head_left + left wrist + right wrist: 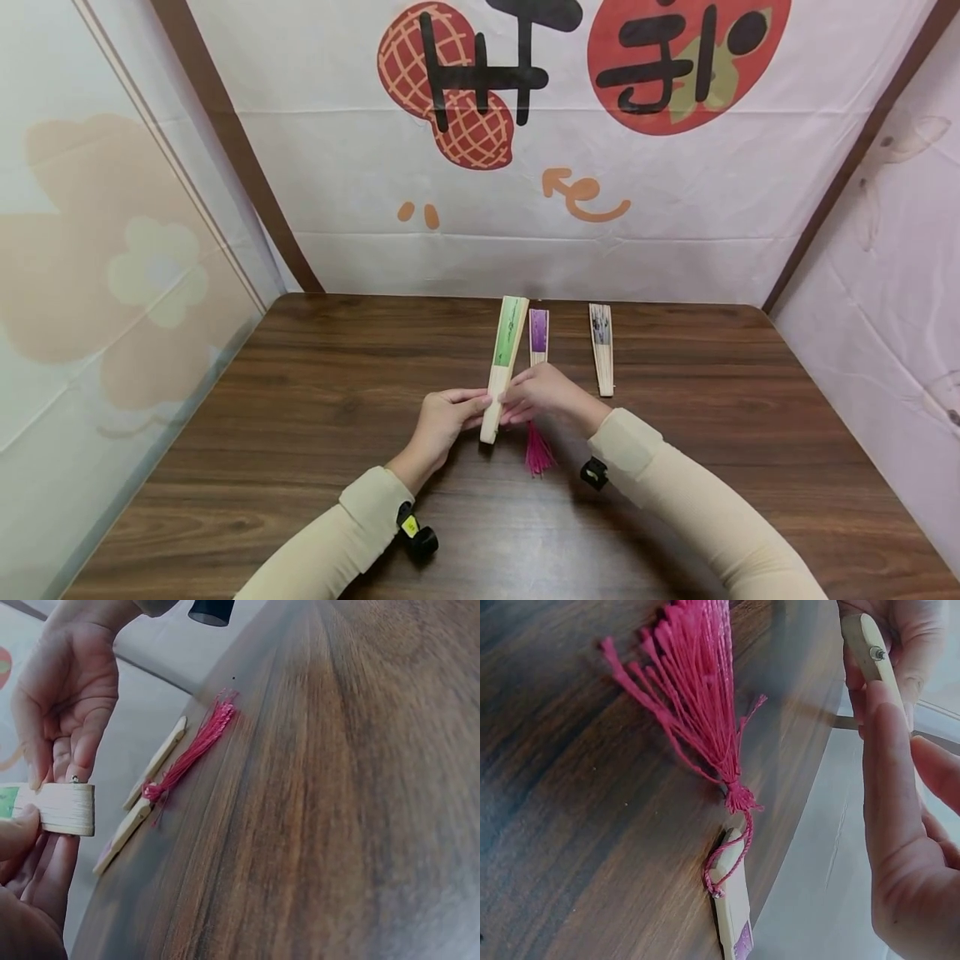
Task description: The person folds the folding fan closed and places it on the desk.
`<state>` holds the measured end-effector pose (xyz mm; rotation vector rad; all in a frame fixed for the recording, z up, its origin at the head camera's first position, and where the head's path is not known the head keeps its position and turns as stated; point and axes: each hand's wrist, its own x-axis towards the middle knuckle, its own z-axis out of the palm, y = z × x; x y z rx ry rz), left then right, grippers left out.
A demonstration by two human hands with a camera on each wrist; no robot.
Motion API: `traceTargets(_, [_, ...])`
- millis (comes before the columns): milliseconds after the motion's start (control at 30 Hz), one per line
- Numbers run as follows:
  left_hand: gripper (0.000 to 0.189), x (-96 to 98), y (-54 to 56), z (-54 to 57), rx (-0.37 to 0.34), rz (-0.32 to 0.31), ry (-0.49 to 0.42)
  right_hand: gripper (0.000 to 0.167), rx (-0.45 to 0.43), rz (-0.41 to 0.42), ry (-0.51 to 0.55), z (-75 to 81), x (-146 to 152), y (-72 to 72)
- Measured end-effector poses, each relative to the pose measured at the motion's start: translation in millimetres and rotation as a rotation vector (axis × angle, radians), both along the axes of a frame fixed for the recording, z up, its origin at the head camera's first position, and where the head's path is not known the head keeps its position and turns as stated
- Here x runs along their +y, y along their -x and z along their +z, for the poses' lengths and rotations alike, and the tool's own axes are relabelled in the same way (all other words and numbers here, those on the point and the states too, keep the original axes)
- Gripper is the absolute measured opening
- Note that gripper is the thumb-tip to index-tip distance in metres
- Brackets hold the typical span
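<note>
A folded green hand fan (508, 333) with pale wooden ribs is held up over the table between both hands. My left hand (442, 425) pinches its lower end from the left, the thumb lying across the ribs in the left wrist view. From the right, my right hand (543, 392) grips the same ribs with thumb and fingers. The metal rivet (877, 653) shows at the fan's end. Just behind the right hand lies a folded purple fan (538, 332), its pink tassel (537, 452) spread on the table toward me.
Farther right on the brown wooden table (360, 350) lies another folded fan (602, 350) with a dark pattern. A printed cloth backdrop (337, 167) stands at the table's far edge, with cloth walls on both sides. Dark cameras (422, 542) are strapped at the wrists.
</note>
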<state>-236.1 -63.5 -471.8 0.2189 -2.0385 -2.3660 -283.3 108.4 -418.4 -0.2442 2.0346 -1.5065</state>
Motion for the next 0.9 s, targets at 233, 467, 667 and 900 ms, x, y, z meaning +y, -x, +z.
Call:
traceTargets(233, [0.025, -1.9, 3.1, 0.2, 0.016, 0.034, 0.006, 0.023, 0.006, -0.046, 0.034, -2.8, -7, 3.8])
traceTargets(467, [0.024, -8.4, 11.8, 2.0, 0.023, 0.087, 0.016, 0.022, 0.071, -0.131, 0.034, -5.5, -19, 8.9])
traceTargets(667, [0.023, -17.6, 20.1, 6.8, 0.01, 0.132, 0.051, 0.02, 0.107, -0.205, 0.087, -7.0, -36, 12.5])
traceTargets(900, [0.022, -25.6, 35.2, 7.0, -0.043, 0.165, 0.081, 0.022, 0.092, -0.268, 0.082, -13.3, -53, 24.7])
